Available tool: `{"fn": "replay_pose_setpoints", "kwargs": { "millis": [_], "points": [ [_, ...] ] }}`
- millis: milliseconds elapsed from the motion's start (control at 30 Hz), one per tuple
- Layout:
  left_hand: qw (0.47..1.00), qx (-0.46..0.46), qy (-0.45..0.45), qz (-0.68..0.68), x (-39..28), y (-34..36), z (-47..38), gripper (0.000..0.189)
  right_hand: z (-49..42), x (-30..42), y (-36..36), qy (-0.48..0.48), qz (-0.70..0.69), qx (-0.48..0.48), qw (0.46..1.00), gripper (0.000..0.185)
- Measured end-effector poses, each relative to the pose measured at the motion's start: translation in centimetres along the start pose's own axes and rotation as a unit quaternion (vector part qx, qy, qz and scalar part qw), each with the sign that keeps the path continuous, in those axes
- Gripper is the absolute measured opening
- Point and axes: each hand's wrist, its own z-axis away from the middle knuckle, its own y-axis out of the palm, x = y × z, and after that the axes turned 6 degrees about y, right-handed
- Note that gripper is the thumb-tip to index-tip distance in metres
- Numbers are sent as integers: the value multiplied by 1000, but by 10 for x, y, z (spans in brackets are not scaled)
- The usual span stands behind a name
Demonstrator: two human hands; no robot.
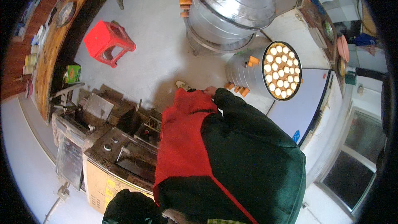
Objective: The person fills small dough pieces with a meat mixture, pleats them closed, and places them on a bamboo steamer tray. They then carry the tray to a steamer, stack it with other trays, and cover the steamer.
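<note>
My right hand (210, 91) shows only in part, at the end of a dark green sleeve beside the upper edge of my red apron (186, 140). Whether its fingers hold anything is hard to see. My left hand is out of view; a dark sleeve (130, 207) bulges at the bottom edge. Ahead and to the right stands a tall stacked metal steamer (245, 71) with wood-coloured handles. Several round white dough pieces (280, 73) lie spaced out on its top tier. Further ahead is a large lidded metal steamer (217, 25), its domed lid (236, 0) on.
A red plastic stool (107, 43) stands on the grey floor, left of the large steamer. A long wooden table (53, 53) runs along the left. Close on my left are a grimy cooktop (124, 152) and a cardboard box (99, 186). A white panel-topped appliance (298, 109) borders the right.
</note>
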Motion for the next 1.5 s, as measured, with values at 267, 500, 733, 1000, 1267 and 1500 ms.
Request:
{"fn": "replay_pose_setpoints", "kwargs": {
  "millis": [267, 500, 733, 1000, 1267, 1500],
  "points": [
    [992, 5, 61, 111, 41, 52, -29, 52, -42, -34, -39, -175, 217, -13, 960, 30],
    [986, -11, 105, 128, 72, 90, -49, 54, -101, 13, -105, -195, 248, 47, 948, 38],
    [996, -29, 82, 30, 71, 81, -39, 58, -144, 74, -142, -136, 211, 53, 966, 43],
    [890, -178, -351, -231, 117, 78, 44, 77, -101, 193, -185, -191, 126, 100, 968, 43],
    [839, -326, -366, -238, 311, 4, 63, 86, -180, 289, -250, -179, 176, 88, 964, 42],
    [882, -259, -382, -95, 495, -37, 12, 70, -287, 422, -314, -265, 187, -31, 945, 42]
  ]
}}
